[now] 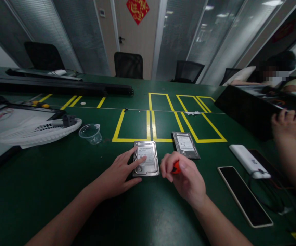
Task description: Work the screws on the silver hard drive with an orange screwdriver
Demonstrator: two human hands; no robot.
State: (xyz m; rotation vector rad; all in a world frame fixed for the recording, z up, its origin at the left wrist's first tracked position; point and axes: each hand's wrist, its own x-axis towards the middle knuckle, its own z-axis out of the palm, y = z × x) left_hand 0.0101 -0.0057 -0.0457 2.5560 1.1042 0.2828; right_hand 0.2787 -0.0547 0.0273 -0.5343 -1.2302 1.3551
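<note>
A silver hard drive [148,159] with a white label lies flat on the green table. My left hand [127,165] is spread over its left side, fingertips touching the label and the thumb near the lower edge. Just right of this drive, my right hand [183,174] is closed around an orange-and-black tool handle [176,167]; most of the tool is hidden in the fist. Beyond the right hand a second hard drive [185,145] lies label up, slightly turned.
A clear plastic cup [91,134] and a white basket-like tray [40,131] stand to the left. On the right lie a phone [245,196] and a white power bank [249,160] with a cable. Another person's hand [290,123] touches a black case [247,109].
</note>
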